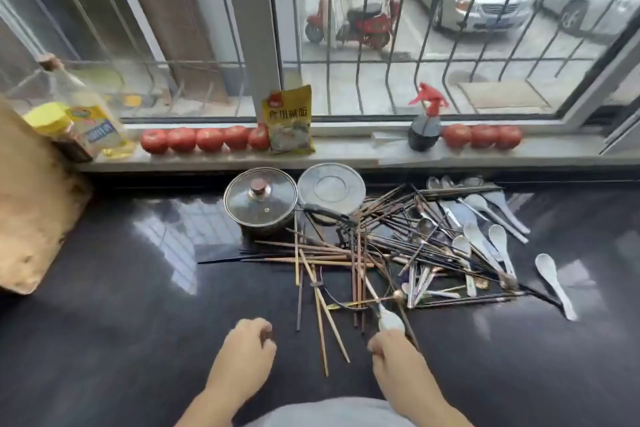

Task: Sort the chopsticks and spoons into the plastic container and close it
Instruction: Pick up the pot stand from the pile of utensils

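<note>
A tangled pile of chopsticks [325, 256], wooden and dark, lies on the black counter in front of me. Mixed into it on the right are several metal and white ceramic spoons [474, 236], and one white spoon [554, 284] lies apart at the far right. My right hand [394, 354] is at the pile's near edge, its fingers curled round the bowl of a white spoon [390, 320]; a dark chopstick runs beside it. My left hand [247, 340] rests on the counter with its fingers curled; a small dark spot shows at its fingertips. No plastic container is in view.
A lidded pot [261, 199] and a metal strainer [330, 185] stand behind the pile. The window sill [346, 156] carries tomatoes [207, 139], a yellow packet [289, 120], a spray bottle [424, 128] and an oil bottle [90, 118]. A brown bag [31, 204] sits at the left.
</note>
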`<control>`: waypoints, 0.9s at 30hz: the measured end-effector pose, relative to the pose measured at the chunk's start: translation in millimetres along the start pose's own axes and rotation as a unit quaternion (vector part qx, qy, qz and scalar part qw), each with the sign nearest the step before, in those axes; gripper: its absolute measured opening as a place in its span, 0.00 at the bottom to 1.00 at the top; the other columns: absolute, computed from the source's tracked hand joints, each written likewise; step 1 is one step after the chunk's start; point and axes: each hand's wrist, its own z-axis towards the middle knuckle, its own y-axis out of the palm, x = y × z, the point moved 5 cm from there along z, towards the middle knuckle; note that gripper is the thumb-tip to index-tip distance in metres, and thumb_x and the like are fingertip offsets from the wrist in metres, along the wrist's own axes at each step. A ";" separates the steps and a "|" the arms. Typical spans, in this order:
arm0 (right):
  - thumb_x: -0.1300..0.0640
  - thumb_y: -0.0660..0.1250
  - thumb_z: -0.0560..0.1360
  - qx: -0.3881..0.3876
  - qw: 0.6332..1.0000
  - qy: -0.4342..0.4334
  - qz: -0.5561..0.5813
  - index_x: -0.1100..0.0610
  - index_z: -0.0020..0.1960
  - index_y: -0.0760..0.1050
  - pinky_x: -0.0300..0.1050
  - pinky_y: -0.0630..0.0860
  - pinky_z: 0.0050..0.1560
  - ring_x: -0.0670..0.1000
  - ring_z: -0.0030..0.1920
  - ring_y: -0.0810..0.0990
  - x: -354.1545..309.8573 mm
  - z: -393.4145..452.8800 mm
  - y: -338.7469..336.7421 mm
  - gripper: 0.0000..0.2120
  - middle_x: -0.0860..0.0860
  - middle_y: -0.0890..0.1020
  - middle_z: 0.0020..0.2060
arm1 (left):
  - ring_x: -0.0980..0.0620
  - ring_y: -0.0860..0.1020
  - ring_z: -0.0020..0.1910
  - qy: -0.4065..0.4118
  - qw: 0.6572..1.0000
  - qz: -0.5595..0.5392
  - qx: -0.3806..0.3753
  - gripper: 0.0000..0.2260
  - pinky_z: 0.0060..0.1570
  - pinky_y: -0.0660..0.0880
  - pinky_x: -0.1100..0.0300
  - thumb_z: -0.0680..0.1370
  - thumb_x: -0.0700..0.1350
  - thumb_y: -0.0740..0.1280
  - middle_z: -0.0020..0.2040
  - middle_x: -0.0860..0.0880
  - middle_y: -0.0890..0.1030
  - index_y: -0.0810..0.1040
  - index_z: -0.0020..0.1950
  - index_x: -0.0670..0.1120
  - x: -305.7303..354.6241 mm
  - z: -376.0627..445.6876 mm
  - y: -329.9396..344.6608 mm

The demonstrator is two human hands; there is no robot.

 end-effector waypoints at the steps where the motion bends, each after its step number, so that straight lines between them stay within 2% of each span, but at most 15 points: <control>1: 0.56 0.61 0.81 -0.023 0.999 0.001 -0.025 0.49 0.58 0.74 0.45 0.73 0.53 0.53 0.51 0.78 -0.8 1.5 7.5 0.08 0.47 0.72 0.58 | 0.50 0.75 0.62 -0.003 1.000 0.004 -0.021 0.13 0.62 0.71 0.56 0.79 0.46 0.63 0.64 0.52 0.77 0.78 0.63 0.54 -5.8 -0.6 8.0; 4: 0.52 0.66 0.79 0.014 0.994 -0.026 -0.101 0.48 0.60 0.72 0.45 0.78 0.47 0.51 0.53 0.80 -11.9 15.3 6.1 0.10 0.45 0.71 0.58 | 0.49 0.67 0.74 -0.028 0.995 0.058 -0.074 0.18 0.69 0.67 0.56 0.81 0.47 0.59 0.78 0.50 0.66 0.74 0.71 0.55 -11.6 -5.7 23.0; 6: 0.51 0.75 0.72 0.036 0.987 -0.033 -0.156 0.49 0.54 0.76 0.45 0.78 0.38 0.52 0.45 0.82 -18.7 31.7 -4.2 0.14 0.47 0.76 0.51 | 0.48 0.67 0.76 -0.028 0.990 0.081 -0.109 0.19 0.68 0.68 0.55 0.81 0.48 0.57 0.82 0.48 0.61 0.74 0.71 0.56 -9.3 -4.1 25.4; 8: 0.55 0.81 0.64 0.021 0.974 -0.032 -0.225 0.52 0.48 0.77 0.45 0.74 0.31 0.53 0.37 0.81 -20.9 45.2 -13.5 0.17 0.49 0.76 0.44 | 0.47 0.67 0.76 -0.025 0.986 0.094 -0.134 0.18 0.67 0.69 0.54 0.81 0.49 0.56 0.81 0.45 0.63 0.75 0.69 0.56 -6.4 1.0 20.4; 11: 0.67 0.77 0.64 -0.005 0.960 -0.051 -0.274 0.53 0.51 0.74 0.46 0.73 0.34 0.55 0.40 0.80 -19.6 57.3 -18.7 0.20 0.51 0.74 0.46 | 0.49 0.61 0.80 -0.005 0.980 0.097 -0.173 0.18 0.69 0.67 0.55 0.82 0.49 0.56 0.78 0.46 0.69 0.73 0.71 0.54 -4.9 7.8 17.4; 13: 0.67 0.72 0.70 0.005 0.953 -0.069 -0.294 0.53 0.55 0.73 0.48 0.77 0.40 0.55 0.45 0.82 -19.6 60.8 -24.1 0.18 0.51 0.76 0.50 | 0.51 0.55 0.82 0.013 0.976 0.092 -0.198 0.18 0.70 0.66 0.56 0.83 0.51 0.58 0.77 0.48 0.71 0.72 0.73 0.55 -2.3 7.6 15.3; 15: 0.67 0.65 0.75 0.005 0.949 -0.070 -0.306 0.54 0.58 0.73 0.49 0.79 0.45 0.56 0.50 0.83 -18.1 63.8 -28.1 0.14 0.52 0.80 0.51 | 0.53 0.53 0.82 0.021 0.975 0.067 -0.210 0.18 0.70 0.64 0.57 0.82 0.53 0.59 0.79 0.48 0.69 0.72 0.73 0.57 -5.8 7.3 14.3; 17: 0.66 0.63 0.77 0.011 0.955 -0.060 -0.291 0.55 0.56 0.74 0.50 0.79 0.44 0.56 0.49 0.85 -23.0 64.1 -36.1 0.11 0.52 0.82 0.48 | 0.53 0.56 0.82 0.018 0.976 0.042 -0.213 0.20 0.72 0.63 0.58 0.82 0.55 0.61 0.82 0.46 0.61 0.71 0.74 0.59 -13.3 6.2 10.5; 18: 0.65 0.67 0.76 0.017 0.956 -0.062 -0.286 0.54 0.51 0.76 0.50 0.79 0.40 0.55 0.44 0.85 -27.2 63.1 -40.7 0.08 0.51 0.83 0.43 | 0.53 0.59 0.81 0.017 0.976 0.031 -0.215 0.20 0.72 0.63 0.59 0.82 0.56 0.62 0.83 0.47 0.58 0.71 0.74 0.60 -17.2 5.4 8.7; 20: 0.65 0.81 0.62 0.062 0.955 -0.107 -0.270 0.53 0.37 0.76 0.45 0.75 0.26 0.52 0.28 0.81 -32.4 63.0 -49.4 0.15 0.49 0.78 0.30 | 0.52 0.64 0.79 0.022 0.976 0.029 -0.217 0.20 0.72 0.63 0.58 0.81 0.57 0.62 0.84 0.49 0.53 0.70 0.74 0.61 -21.4 4.3 5.4; 21: 0.65 0.83 0.57 0.101 0.953 -0.131 -0.256 0.53 0.34 0.74 0.43 0.72 0.23 0.51 0.25 0.77 -35.9 62.4 -57.7 0.19 0.48 0.75 0.28 | 0.52 0.64 0.79 0.025 0.975 0.029 -0.219 0.20 0.72 0.62 0.58 0.82 0.57 0.62 0.84 0.50 0.51 0.70 0.75 0.61 -22.6 4.0 5.2; 22: 0.66 0.83 0.58 0.127 0.955 -0.148 -0.224 0.53 0.34 0.75 0.41 0.71 0.24 0.50 0.26 0.76 -40.2 61.1 -66.6 0.19 0.47 0.74 0.29 | 0.51 0.63 0.79 0.028 0.974 0.032 -0.222 0.21 0.73 0.62 0.58 0.82 0.57 0.61 0.84 0.50 0.50 0.69 0.75 0.60 -22.9 3.9 5.7; 24: 0.67 0.80 0.65 0.177 0.962 -0.161 -0.132 0.54 0.40 0.78 0.40 0.72 0.30 0.50 0.31 0.79 -47.9 58.3 -88.2 0.13 0.47 0.78 0.33 | 0.50 0.63 0.79 0.026 0.972 0.036 -0.230 0.21 0.73 0.61 0.57 0.82 0.57 0.61 0.85 0.49 0.49 0.68 0.76 0.60 -21.5 3.8 7.3; 27: 0.65 0.73 0.75 0.222 0.964 -0.139 -0.052 0.56 0.46 0.81 0.46 0.78 0.38 0.51 0.38 0.82 -50.8 55.2 -115.9 0.06 0.48 0.82 0.38 | 0.48 0.59 0.81 0.024 0.970 0.047 -0.235 0.21 0.74 0.60 0.55 0.83 0.57 0.59 0.84 0.45 0.48 0.67 0.76 0.59 -16.7 5.3 11.5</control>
